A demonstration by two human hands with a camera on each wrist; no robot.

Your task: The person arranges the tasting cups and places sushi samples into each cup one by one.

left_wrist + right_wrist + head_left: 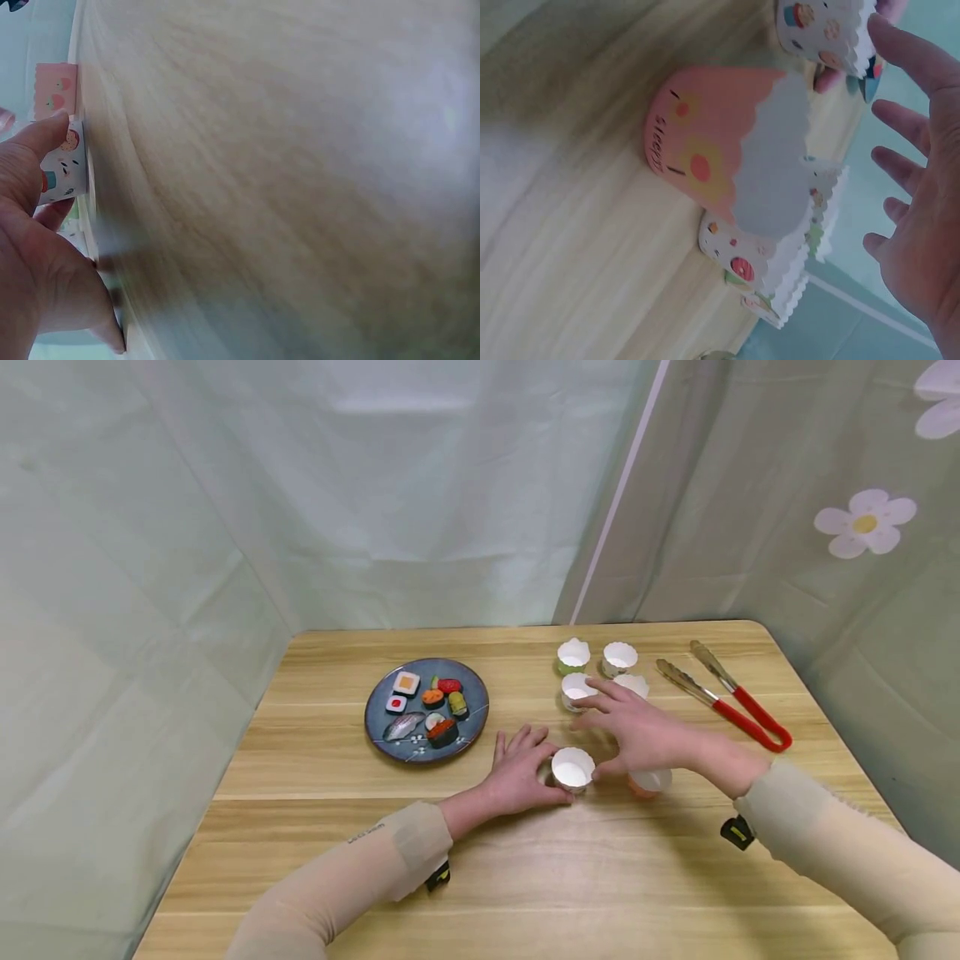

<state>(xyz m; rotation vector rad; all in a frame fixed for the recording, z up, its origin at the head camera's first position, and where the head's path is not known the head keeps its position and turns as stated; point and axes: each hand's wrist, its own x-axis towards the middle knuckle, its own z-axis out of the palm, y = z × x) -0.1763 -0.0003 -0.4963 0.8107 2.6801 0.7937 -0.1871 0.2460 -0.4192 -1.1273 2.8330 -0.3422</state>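
Observation:
A white paper baking cup [573,770] with printed treats stands upright on the table. My left hand [525,779] grips it between thumb and index finger, the other fingers spread on the table; in the left wrist view the thumb lies across the cup's printed side [69,169]. To the right, my right hand [641,731] hovers with its fingers spread, holding nothing. Its thumb tip is right at the cup's rim in the right wrist view. Under that hand stands a pink baking cup [697,142], partly hidden from the head camera.
Behind my right hand stand a green baking cup [573,657] and several white ones [619,658]. Red-handled tongs [737,720] lie at the right. A dark blue plate [471,737] at the left bears several sushi pieces [442,733]. Curtains [450,510] surround the wooden table [315,827].

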